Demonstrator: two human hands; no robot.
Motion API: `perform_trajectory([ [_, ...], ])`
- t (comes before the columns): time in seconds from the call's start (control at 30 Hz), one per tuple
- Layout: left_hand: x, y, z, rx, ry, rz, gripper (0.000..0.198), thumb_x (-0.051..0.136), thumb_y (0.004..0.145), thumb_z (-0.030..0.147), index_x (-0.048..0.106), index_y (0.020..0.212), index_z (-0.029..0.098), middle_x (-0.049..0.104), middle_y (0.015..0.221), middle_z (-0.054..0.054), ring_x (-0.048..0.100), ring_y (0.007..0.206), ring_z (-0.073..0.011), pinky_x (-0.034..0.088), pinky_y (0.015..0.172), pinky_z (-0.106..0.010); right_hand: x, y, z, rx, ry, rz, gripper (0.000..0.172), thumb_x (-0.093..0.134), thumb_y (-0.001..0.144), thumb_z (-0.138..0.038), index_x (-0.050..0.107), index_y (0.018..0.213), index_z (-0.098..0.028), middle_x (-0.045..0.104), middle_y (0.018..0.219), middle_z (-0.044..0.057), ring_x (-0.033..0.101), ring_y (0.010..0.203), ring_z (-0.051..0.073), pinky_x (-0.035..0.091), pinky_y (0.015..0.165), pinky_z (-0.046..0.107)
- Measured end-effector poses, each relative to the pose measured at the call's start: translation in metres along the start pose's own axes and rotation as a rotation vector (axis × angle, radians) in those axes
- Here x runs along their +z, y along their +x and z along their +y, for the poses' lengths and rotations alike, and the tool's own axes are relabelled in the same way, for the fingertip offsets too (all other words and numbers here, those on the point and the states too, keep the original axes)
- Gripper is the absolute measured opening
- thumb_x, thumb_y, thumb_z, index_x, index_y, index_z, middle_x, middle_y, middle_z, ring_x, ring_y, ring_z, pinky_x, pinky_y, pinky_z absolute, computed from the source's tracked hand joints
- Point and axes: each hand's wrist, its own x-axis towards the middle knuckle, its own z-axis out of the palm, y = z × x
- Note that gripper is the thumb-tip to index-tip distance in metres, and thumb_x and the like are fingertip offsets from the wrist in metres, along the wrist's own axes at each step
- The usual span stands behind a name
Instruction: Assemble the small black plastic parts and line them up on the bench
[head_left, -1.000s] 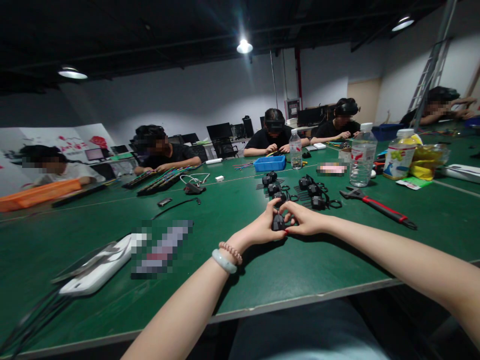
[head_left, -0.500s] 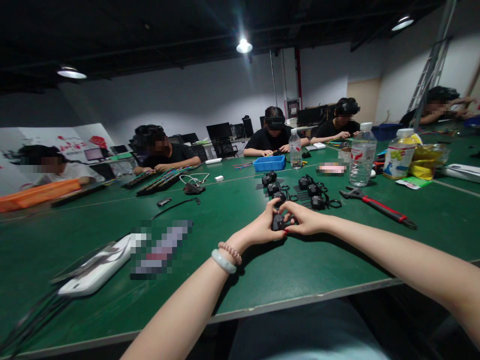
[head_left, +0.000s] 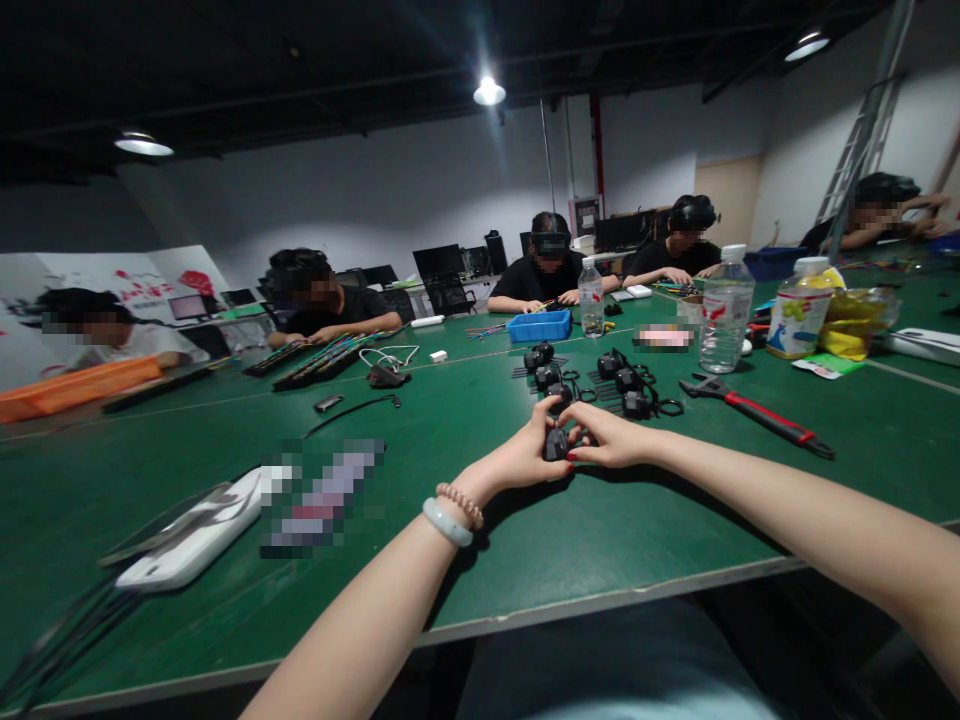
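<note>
Between my hands, just above the green table [head_left: 660,520], is a small black plastic part [head_left: 556,444] with a faceted body. My left hand [head_left: 525,448] closes on its left side with thumb and fingers. From the right, the fingers of my right hand [head_left: 606,436] curl in and grip the same part, partly hiding it. Right beyond my fingertips lie similar black parts in two clusters, one on the left [head_left: 547,377] and one on the right [head_left: 626,380], with thin black strips and rings beside them.
An adjustable wrench [head_left: 757,412] with red-black handle lies to the right, near water bottles [head_left: 726,315]. A blue tray [head_left: 538,327] stands beyond the parts. To the left are a white power strip [head_left: 195,540] and black cable [head_left: 349,412]. Several people work across the table.
My right hand's fingers have shifted very slightly against the black part. Otherwise my hands and the things on the table stay where they were.
</note>
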Motion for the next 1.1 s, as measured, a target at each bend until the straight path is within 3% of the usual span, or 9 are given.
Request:
perform_trajectory([
  [1.1,0.0002,0.0007,-0.002,0.012,-0.005,0.012,0.086,0.058,0.06,0.019,0.003,0.126,0.024,0.043,0.097,-0.004,0.049,0.075,-0.0119,0.043,0.07,-0.029,0.0012,0.0031,0.0017,0.009,-0.064,-0.031,0.024,0.05,0.073,-0.022,0.044,0.096,-0.017,0.043,0.093,0.006,0.044,0.085,0.015,0.04,0.078,0.032],
])
